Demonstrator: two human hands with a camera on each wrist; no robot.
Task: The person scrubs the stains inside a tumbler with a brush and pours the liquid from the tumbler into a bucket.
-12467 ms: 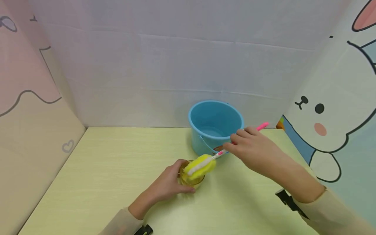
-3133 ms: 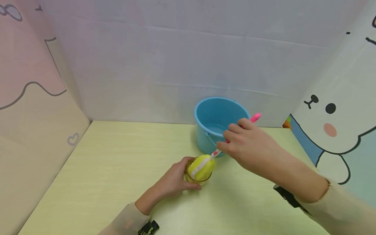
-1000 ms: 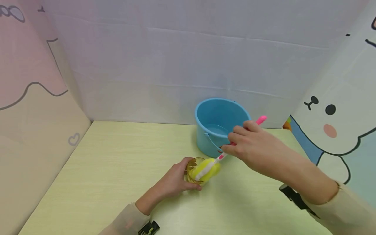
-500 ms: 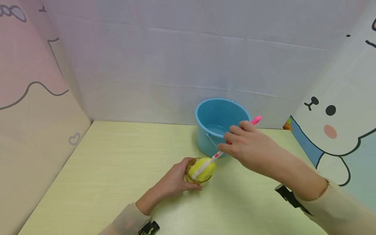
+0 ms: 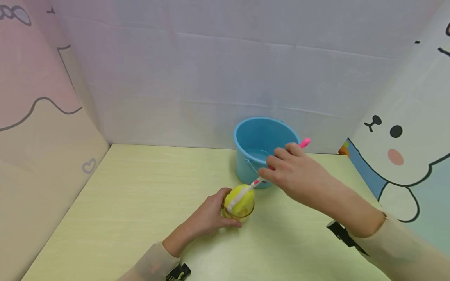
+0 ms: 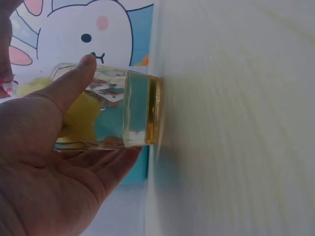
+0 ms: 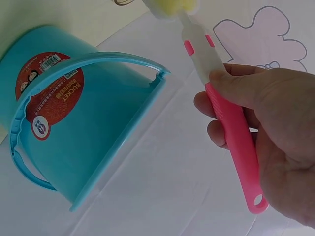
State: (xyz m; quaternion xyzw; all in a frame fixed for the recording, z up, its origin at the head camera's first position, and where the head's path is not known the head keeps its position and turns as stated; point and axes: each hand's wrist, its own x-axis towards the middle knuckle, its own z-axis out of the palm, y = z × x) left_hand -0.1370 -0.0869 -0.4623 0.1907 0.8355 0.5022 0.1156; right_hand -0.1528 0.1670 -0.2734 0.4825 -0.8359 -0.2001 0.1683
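Observation:
My left hand [image 5: 212, 212] curls round an amber-tinted glass [image 6: 123, 105] standing on the table, thumb on the near side and fingers on the far side. In my right hand [image 5: 297, 175] is a cup brush [image 7: 231, 128] with a pink and white handle, gripped between thumb and fingers. The brush's yellow sponge head [image 5: 240, 200], with a white strip along it, sits in the mouth of the glass. Through the clear wall, the left wrist view shows the sponge reaching partway down inside. The handle slants up and right from the glass, its pink end beyond my knuckles.
A light blue bucket [image 5: 242, 168] with a carry handle and a red label [image 7: 49, 83] stands behind the glass, beneath my right hand. The pale wood-grain table [image 5: 151, 187] meets a white cloth backdrop [image 5: 197, 78]. Printed cartoon panels flank both sides.
Over the last second the sponge moves from the glass's right rim back toward its middle and slightly up, my right hand shifting left with it. My left hand keeps the glass in place.

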